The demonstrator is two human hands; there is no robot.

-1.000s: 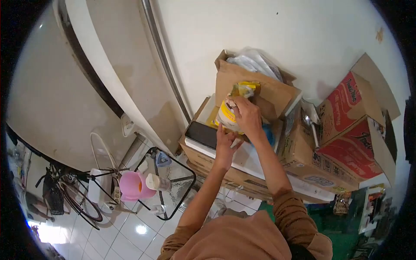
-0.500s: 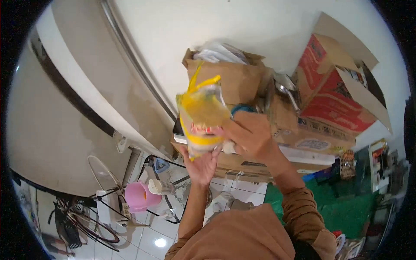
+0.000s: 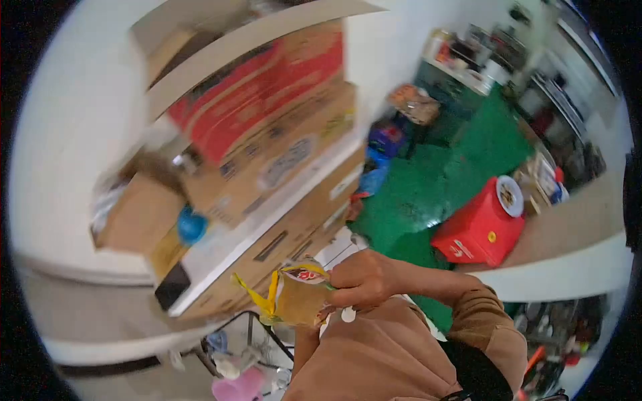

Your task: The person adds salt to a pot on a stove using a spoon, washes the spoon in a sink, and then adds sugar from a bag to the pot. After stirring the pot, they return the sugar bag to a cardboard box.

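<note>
Right hand (image 3: 364, 277) grips a soft yellow plastic pouch (image 3: 297, 302) by its edge — it may slip; left hand's grip hidden.

One plastic pouch (image 3: 297, 301): clear, amber contents, yellow trim, red label near the top. Lies tipped sideways, yellow end toward 9 o'clock; right hand (image 3: 361, 277) clasps its 3 o'clock side.

I see motion blur throughout. White wall (image 3: 67, 120) upper left. Stacked cardboard boxes (image 3: 281, 147) centre-left, red-printed one on top. Green floor covering (image 3: 428, 187) centre-right, red box (image 3: 476, 235) on it. Cluttered shelves (image 3: 481, 53) upper right. Pink bucket (image 3: 238, 387) at bottom edge.
</note>
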